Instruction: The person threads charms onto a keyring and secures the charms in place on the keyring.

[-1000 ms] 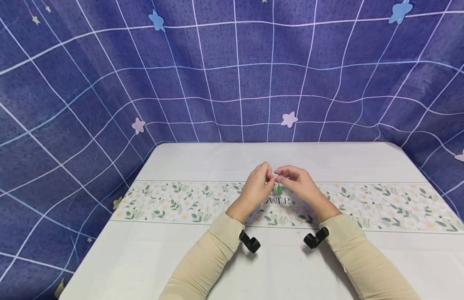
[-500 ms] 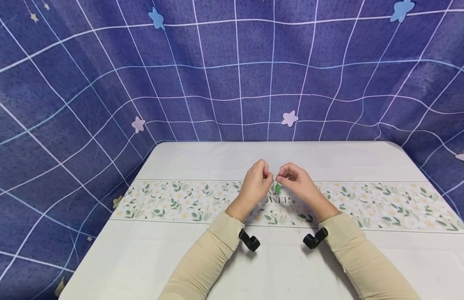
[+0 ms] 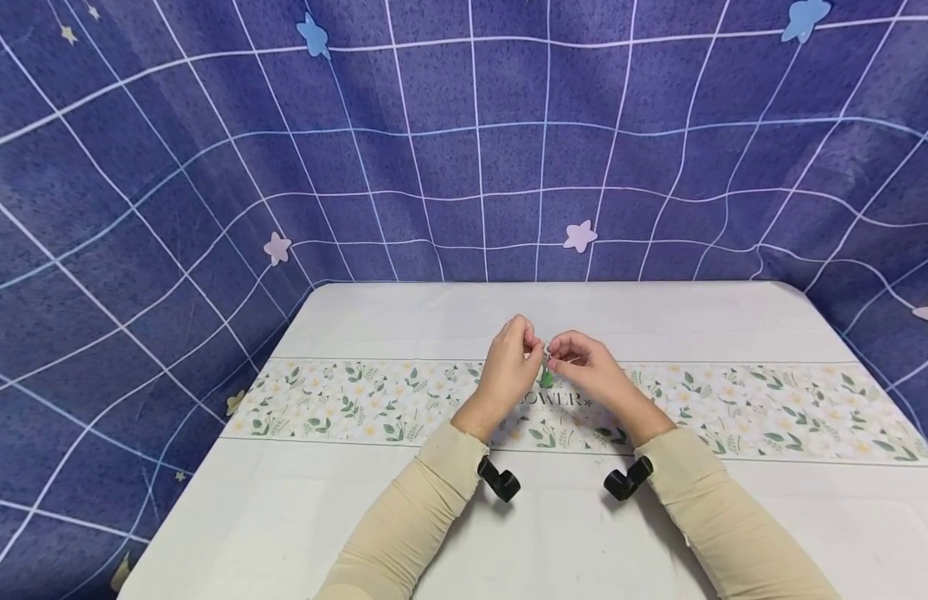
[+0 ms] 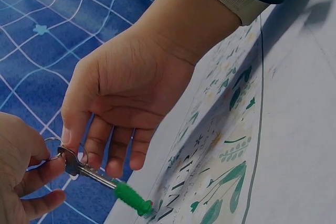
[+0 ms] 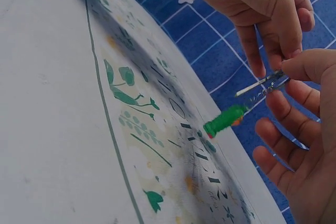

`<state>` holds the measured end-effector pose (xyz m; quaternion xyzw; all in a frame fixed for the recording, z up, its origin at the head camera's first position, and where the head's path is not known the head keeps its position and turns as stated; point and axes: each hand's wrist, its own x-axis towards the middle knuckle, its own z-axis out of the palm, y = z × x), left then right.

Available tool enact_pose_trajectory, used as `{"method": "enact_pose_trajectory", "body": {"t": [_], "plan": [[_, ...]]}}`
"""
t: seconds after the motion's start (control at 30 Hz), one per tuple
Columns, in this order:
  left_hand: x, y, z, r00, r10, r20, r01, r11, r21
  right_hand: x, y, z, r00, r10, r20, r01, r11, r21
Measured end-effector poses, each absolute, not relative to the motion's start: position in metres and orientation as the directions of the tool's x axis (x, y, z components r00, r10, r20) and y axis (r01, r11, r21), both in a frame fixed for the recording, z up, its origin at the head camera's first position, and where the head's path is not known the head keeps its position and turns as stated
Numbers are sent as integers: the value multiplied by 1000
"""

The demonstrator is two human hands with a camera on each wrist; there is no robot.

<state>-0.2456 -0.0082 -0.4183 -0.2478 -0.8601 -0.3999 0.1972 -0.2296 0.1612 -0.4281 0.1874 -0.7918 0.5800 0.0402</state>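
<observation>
Green charm (image 3: 547, 379) nearer left hand (image 3: 507, 367)

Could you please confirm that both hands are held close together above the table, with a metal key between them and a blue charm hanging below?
Not quite: the charm is green, not blue, as the left wrist view shows. The rest is right: the left hand and right hand are close together above the table, with the metal key between them and the charm hanging below.
</observation>
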Motion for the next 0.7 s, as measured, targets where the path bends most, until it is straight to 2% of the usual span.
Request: {"method": "enact_pose_trajectory", "body": {"t": [0.17, 0.47, 0.7], "plan": [[-246, -9, -416, -804, 255, 538, 575, 566, 591, -241, 164, -448, -923, -259, 284, -348, 244, -905], [-248, -10, -415, -800, 237, 551, 579, 549, 603, -244, 168, -453, -918, -279, 283, -351, 235, -906], [-249, -11, -414, -807, 228, 545, 574, 519, 633, -246, 172, -461, -901, -359, 243, -352, 277, -894]]}}
